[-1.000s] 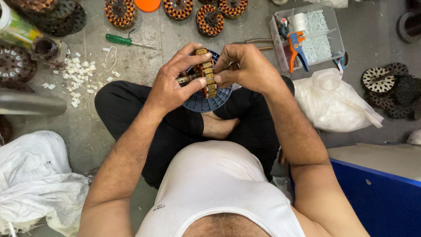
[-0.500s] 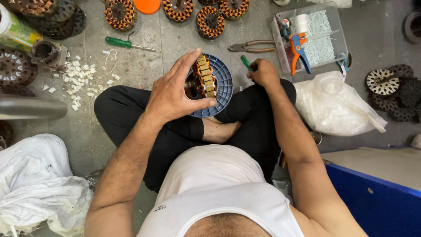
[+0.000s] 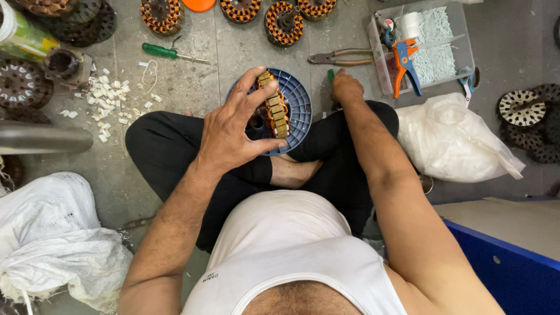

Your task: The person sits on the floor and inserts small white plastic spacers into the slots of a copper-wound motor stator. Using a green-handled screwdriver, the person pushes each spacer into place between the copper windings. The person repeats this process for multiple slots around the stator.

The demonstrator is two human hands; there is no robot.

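Head view: the person sits cross-legged on the floor [image 3: 204, 64]. The left hand [image 3: 236, 131] is spread, fingers curled around a copper-wound stator [image 3: 274, 108] held on edge over a round blue plastic tray [image 3: 298, 102] that rests on the lap — thumb and fingertips grip the winding. The right hand [image 3: 347, 87] reaches to the floor beyond the knee, closed around a green-handled tool [image 3: 331, 74]; how tight the grip is, I cannot tell. Just beyond lie pliers [image 3: 338, 58] and a clear box [image 3: 461, 41] with an orange-blue wire stripper [image 3: 404, 64]. A green screwdriver [image 3: 169, 53] lies to the left — white scraps [image 3: 108, 93] near it. More stators [image 3: 286, 22] line the top edge.
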